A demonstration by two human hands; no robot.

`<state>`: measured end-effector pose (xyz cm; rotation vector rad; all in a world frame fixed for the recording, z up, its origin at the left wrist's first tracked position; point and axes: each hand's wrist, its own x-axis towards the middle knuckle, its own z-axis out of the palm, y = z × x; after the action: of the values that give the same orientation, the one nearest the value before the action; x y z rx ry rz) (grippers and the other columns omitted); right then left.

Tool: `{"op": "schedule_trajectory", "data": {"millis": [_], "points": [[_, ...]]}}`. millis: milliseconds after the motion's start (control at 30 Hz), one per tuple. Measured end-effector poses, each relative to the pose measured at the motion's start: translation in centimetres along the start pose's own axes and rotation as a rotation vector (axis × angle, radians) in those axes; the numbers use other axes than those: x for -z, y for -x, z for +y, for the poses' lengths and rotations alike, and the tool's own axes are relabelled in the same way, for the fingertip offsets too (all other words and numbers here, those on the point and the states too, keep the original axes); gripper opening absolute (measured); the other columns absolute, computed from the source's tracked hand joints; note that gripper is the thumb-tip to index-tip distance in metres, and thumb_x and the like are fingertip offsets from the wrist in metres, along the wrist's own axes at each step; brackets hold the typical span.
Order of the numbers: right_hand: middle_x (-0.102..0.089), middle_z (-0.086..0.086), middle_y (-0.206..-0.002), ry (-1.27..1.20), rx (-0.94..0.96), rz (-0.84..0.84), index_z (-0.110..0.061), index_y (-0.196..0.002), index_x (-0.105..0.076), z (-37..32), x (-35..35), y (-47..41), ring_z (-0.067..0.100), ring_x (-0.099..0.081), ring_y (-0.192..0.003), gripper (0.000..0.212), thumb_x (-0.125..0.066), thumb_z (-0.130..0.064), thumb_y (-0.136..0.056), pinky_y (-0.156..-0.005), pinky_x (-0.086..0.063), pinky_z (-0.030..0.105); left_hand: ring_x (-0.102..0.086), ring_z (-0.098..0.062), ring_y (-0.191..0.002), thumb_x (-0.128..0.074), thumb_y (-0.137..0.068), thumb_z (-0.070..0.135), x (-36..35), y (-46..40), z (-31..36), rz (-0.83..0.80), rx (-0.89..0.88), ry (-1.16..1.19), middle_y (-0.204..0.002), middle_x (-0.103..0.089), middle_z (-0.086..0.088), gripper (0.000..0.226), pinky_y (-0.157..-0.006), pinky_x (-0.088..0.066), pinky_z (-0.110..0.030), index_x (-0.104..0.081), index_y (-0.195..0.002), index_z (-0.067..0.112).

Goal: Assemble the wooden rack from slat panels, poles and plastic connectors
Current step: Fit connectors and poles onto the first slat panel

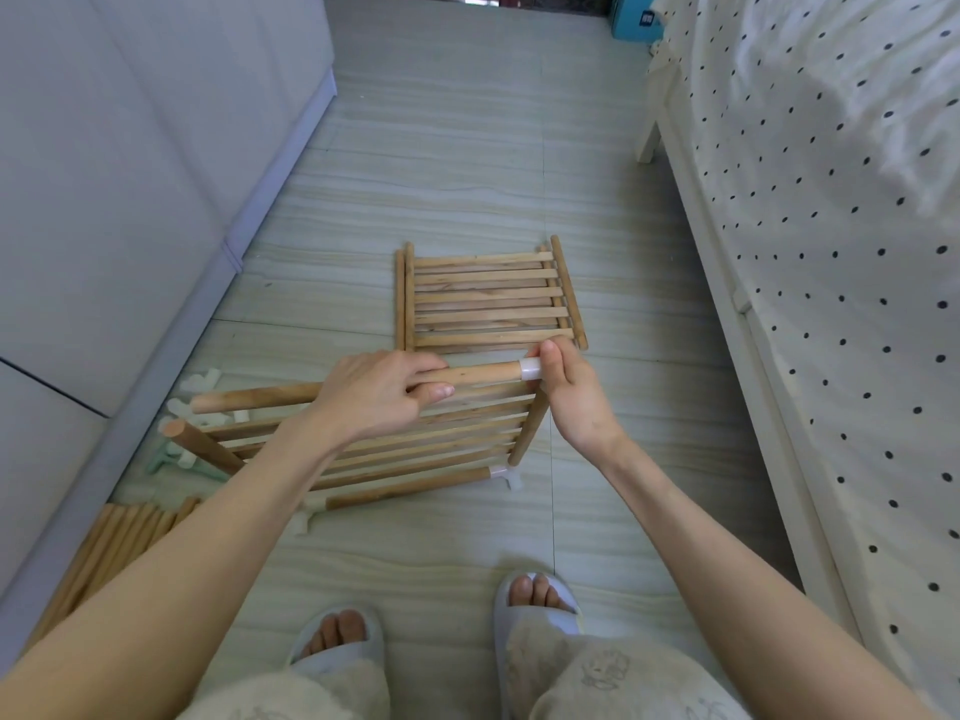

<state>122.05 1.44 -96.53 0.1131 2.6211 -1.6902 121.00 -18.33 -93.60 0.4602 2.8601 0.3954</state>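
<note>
your slippered feet [441,631] sit nearest, on the floor [467,174]. left hand [379,394] wraps the pole [332,389] mid-length; right hand [563,392] pinches the plastic connector [530,368] capping its right end, above the half-built rack [415,449]. spare slat panel [491,298] lies flat just beyond; loose connectors [200,402] and spare poles [109,543] lie by the floor's left edge. risk: push the pole in crooked and the connector likely binds or twists off the upright beneath it.

left hand [382,392] grips pole [291,394] mid-length | right hand [563,389] pinches white connector [531,368] at pole's end | slat panel [426,439] just below both grips
</note>
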Motion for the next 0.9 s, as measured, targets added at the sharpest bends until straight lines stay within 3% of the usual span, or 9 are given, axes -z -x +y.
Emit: {"op": "schedule_trajectory", "data": {"millis": [67,167,233,333,400,533,633,800,900], "points": [[-0.044,-0.006,-0.077,-0.077,-0.031,0.004,-0.011,-0.091,-0.048,-0.5,0.0,-0.4,0.007,-0.041,-0.072,0.025,-0.028,-0.021,-0.103,-0.062,-0.034,0.011,-0.054,-0.019,-0.087,-0.047,-0.096,0.037,-0.9,0.2,-0.1,0.172,-0.014,-0.034,-0.094,-0.061,0.004,0.027,-0.071,-0.031,-0.027,-0.059,-0.119,0.029],[-0.046,-0.009,-0.083,-0.14,-0.099,0.04,-0.011,-0.101,-0.049,-1.1,-0.5,-0.6,0.003,-0.044,-0.077,0.024,-0.028,-0.024,-0.103,-0.061,-0.035,0.001,-0.048,-0.025,-0.089,-0.055,-0.087,0.007,-3.2,1.7,-0.1,0.58,-0.166,-0.092,-0.094,-0.057,-0.009,0.027,-0.074,-0.029,-0.032,-0.067,-0.11,0.012],[-0.049,-0.008,-0.088,-0.141,-0.125,0.085,-0.011,-0.106,-0.05,-1.0,-0.8,-0.5,0.007,-0.047,-0.084,0.029,-0.027,-0.027,-0.103,-0.065,-0.035,0.003,-0.043,-0.024,-0.085,-0.05,-0.079,-0.001,-4.8,3.0,-0.2,0.687,-0.225,-0.132,-0.089,-0.057,-0.011,0.029,-0.072,-0.027,-0.031,-0.067,-0.1,0.008],[-0.053,-0.003,-0.098,-0.187,-0.167,0.131,-0.008,-0.111,-0.055,-0.8,-1.1,-0.3,0.012,-0.048,-0.096,0.04,-0.024,-0.032,-0.103,-0.072,-0.036,0.016,-0.044,-0.025,-0.096,-0.055,-0.078,0.001,-7.3,3.8,-2.0,0.593,-0.1,-0.181,-0.1,-0.059,-0.013,0.031,-0.081,-0.031,-0.036,-0.064,-0.107,0.008],[-0.057,0.0,-0.106,-0.222,-0.182,0.125,-0.008,-0.113,-0.056,-0.7,-1.1,-0.3,0.014,-0.05,-0.102,0.046,-0.023,-0.037,-0.102,-0.082,-0.033,0.02,-0.045,-0.028,-0.108,-0.048,-0.089,0.018,-8.5,3.5,-3.3,0.49,0.02,-0.223,-0.111,-0.058,-0.014,0.034,-0.096,-0.028,-0.042,-0.057,-0.121,0.01],[-0.053,-0.004,-0.112,-0.097,-0.14,0.019,-0.012,-0.125,-0.049,-0.6,-0.3,-0.1,0.011,-0.049,-0.108,0.045,-0.036,-0.045,-0.097,-0.088,-0.032,0.02,-0.05,-0.029,-0.092,-0.033,-0.093,0.038,-8.8,2.1,-4.3,0.417,0.086,-0.235,-0.097,-0.058,-0.01,0.045,-0.092,-0.025,-0.042,-0.058,-0.12,0.013],[-0.054,-0.003,-0.104,0.09,-0.075,-0.042,-0.013,-0.125,-0.045,-0.4,0.3,0.3,0.011,-0.051,-0.097,0.043,-0.05,-0.041,-0.093,-0.079,-0.034,0.02,-0.053,-0.03,-0.085,-0.031,-0.093,0.036,-8.6,1.2,-4.2,0.457,0.088,-0.23,-0.091,-0.058,-0.007,0.041,-0.084,-0.025,-0.04,-0.062,-0.109,0.014],[-0.05,-0.003,-0.072,0.245,-0.029,-0.157,-0.012,-0.126,-0.039,-0.4,1.1,0.0,0.01,-0.047,-0.065,0.038,-0.039,-0.037,-0.098,-0.071,-0.038,0.029,-0.053,-0.031,-0.088,-0.033,-0.093,0.028,-9.1,0.7,-4.5,0.536,0.099,-0.197,-0.089,-0.06,-0.007,0.035,-0.084,-0.023,-0.039,-0.064,-0.101,0.015],[-0.046,-0.005,-0.065,0.265,-0.036,-0.182,-0.013,-0.127,-0.037,-0.2,1.3,0.0,0.007,-0.042,-0.059,0.038,-0.038,-0.038,-0.098,-0.063,-0.036,0.027,-0.054,-0.033,-0.09,-0.034,-0.092,0.026,-9.3,0.6,-4.5,0.565,0.094,-0.167,-0.09,-0.06,-0.008,0.034,-0.085,-0.022,-0.039,-0.065,-0.101,0.015]]}}
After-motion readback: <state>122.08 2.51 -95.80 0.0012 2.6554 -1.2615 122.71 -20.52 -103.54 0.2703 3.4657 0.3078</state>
